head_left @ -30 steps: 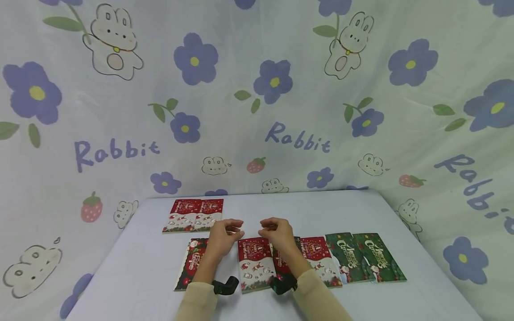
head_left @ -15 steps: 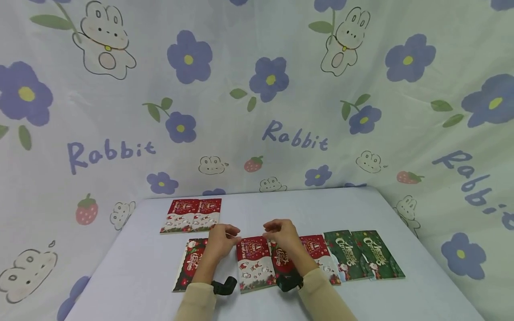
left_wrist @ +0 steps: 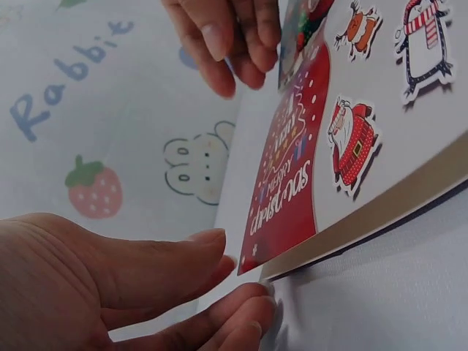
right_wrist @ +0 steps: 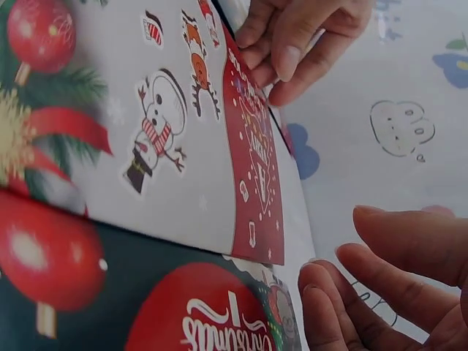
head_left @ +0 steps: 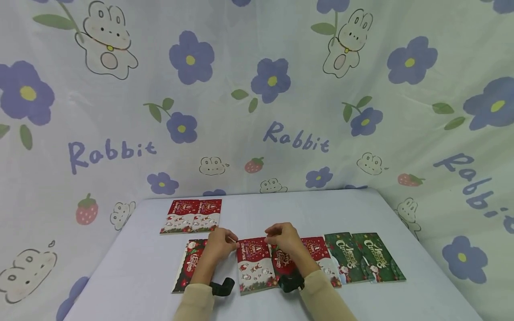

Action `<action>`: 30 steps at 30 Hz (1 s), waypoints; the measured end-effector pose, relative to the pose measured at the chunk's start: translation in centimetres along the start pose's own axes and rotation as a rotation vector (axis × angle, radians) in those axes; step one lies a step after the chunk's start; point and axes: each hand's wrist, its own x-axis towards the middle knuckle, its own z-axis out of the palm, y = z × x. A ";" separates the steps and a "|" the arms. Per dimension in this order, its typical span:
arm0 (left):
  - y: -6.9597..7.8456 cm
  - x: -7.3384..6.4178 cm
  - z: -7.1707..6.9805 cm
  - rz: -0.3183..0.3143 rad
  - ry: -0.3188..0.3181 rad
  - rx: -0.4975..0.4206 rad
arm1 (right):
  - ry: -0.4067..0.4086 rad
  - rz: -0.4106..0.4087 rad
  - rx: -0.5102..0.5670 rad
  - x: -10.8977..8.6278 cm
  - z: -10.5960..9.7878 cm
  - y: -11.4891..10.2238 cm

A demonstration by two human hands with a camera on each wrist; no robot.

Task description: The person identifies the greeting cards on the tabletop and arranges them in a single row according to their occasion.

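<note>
Both the left hand [head_left: 219,245] and the right hand [head_left: 286,239] have come down over the last second, bringing fingertips beside the far corners of a red-and-white booklet [head_left: 255,265], which lies between them and stretches back toward the wrists. Fingers and thumbs stand loosely parted; whether the left ones touch it, I cannot tell. That puts the booklet within grasp, seemingly not yet held.

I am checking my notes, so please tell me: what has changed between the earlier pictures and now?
The left hand came down to near the far left corner of the red-and-white booklet between the hands, the right hand to near its far right corner. Neither visibly grips it. This booklet and the green booklets stayed where they lay.
</note>
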 end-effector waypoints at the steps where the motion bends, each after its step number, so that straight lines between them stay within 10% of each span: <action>1: 0.0 -0.1 0.0 0.005 -0.003 0.002 | 0.001 0.000 -0.004 0.0 0.0 0.1; 30: -0.5 0.1 0.0 -0.041 -0.036 -0.058 | -0.010 0.002 -0.033 0.1 -0.2 0.5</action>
